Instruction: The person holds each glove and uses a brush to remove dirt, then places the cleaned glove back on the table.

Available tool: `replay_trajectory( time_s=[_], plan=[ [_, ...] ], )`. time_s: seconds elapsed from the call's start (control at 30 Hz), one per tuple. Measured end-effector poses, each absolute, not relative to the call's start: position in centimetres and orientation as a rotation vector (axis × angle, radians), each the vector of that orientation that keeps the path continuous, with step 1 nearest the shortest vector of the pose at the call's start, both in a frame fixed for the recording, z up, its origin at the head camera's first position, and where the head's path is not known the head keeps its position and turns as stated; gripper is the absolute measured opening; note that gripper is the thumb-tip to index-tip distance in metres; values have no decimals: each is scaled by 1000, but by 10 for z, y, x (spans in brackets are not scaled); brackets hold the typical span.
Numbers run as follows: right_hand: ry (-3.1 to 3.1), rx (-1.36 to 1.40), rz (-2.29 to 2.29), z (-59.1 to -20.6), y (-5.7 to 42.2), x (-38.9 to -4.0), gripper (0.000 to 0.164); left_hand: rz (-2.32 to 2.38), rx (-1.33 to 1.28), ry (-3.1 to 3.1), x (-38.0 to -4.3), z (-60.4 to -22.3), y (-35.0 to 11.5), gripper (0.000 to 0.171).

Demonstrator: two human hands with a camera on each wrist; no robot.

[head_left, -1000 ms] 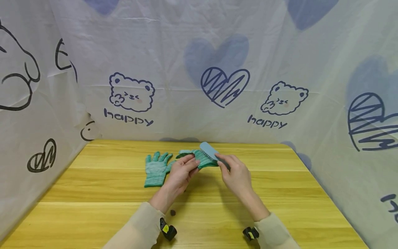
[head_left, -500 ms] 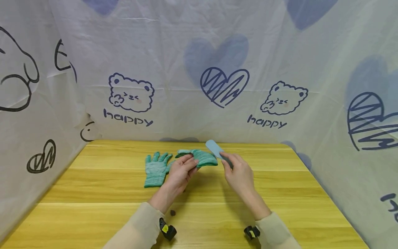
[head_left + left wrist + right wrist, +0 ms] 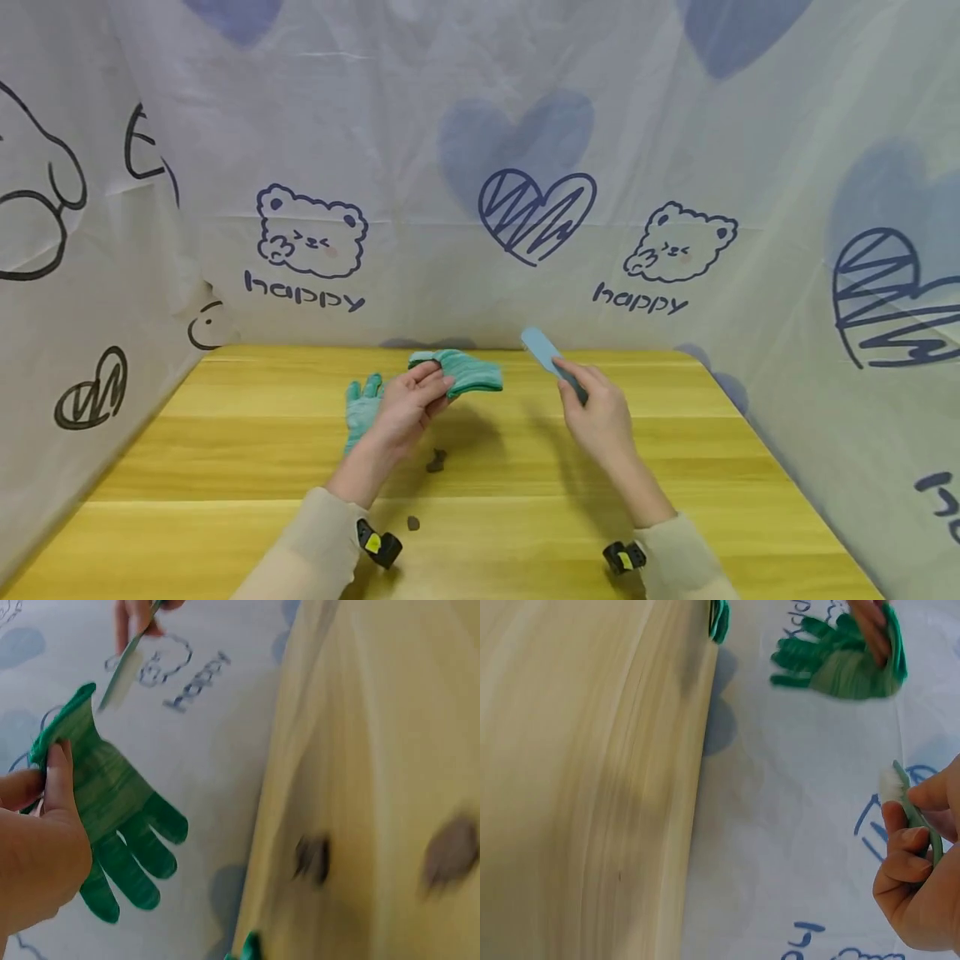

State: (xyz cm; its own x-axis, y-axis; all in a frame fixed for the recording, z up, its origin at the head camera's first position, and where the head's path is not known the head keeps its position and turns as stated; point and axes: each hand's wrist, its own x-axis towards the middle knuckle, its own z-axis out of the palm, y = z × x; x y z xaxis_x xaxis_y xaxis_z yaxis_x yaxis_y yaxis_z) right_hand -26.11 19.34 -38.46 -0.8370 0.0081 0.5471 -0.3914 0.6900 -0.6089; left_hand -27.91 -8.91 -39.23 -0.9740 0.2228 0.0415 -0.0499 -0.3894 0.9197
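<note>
My left hand [image 3: 408, 404] pinches a green knitted glove [image 3: 471, 372] near its cuff, above the back of the table. In the left wrist view the held glove [image 3: 112, 787] hangs with its darker green fingers pointing down. To the right, my right hand [image 3: 600, 412] grips a light blue brush [image 3: 542, 348] by its handle, apart from the glove. Pale bristles show on the brush [image 3: 895, 784] in the right wrist view. A second green glove [image 3: 362, 412] lies on the table, partly hidden behind my left hand.
Small dark lumps [image 3: 436, 461] lie on the wooden table [image 3: 525, 533] below the left hand, with another dark lump [image 3: 413, 523] closer to me. A printed white cloth [image 3: 420, 283] hangs behind the table and along both sides.
The brush has come off the glove and moved right with my right hand. My left hand has lifted the glove slightly and shifted it left, uncovering dark lumps on the table.
</note>
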Motion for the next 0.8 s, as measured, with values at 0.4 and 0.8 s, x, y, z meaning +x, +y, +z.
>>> replay_trajectory(
  time_s=[0.4,0.8],
  plan=[
    [-2588,307,1023,-400,247,-268,42,2293,349,1833,-292,-374,-181,73],
    [-2913,309,861,-414,293,-271,47,2087,414,1946,-303,-392,-266,79]
  ],
)
